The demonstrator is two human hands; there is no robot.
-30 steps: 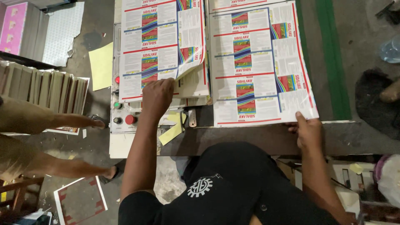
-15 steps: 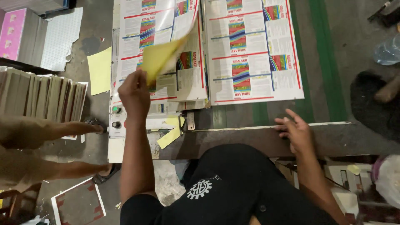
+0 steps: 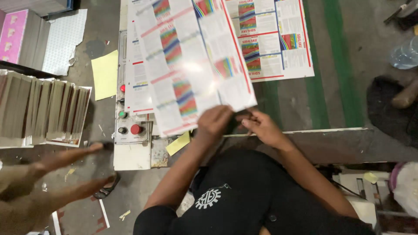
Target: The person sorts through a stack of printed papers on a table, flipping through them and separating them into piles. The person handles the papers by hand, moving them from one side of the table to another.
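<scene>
Overhead, a steel table fills the middle of the view, its top striped with green. A glossy printed sheet slants across the table, blurred, lifted above a second sheet lying flat at the far side and more sheets at the left. Stacked boards stand on the floor to the left, beside a yellow paper. The worker's left hand is closed on the raised sheet's near edge; the right hand meets it just beside, fingers pinched together, though whether they grip the sheet cannot be told. A control panel with a red button sits near the left hand. Another person's legs show at lower left.
</scene>
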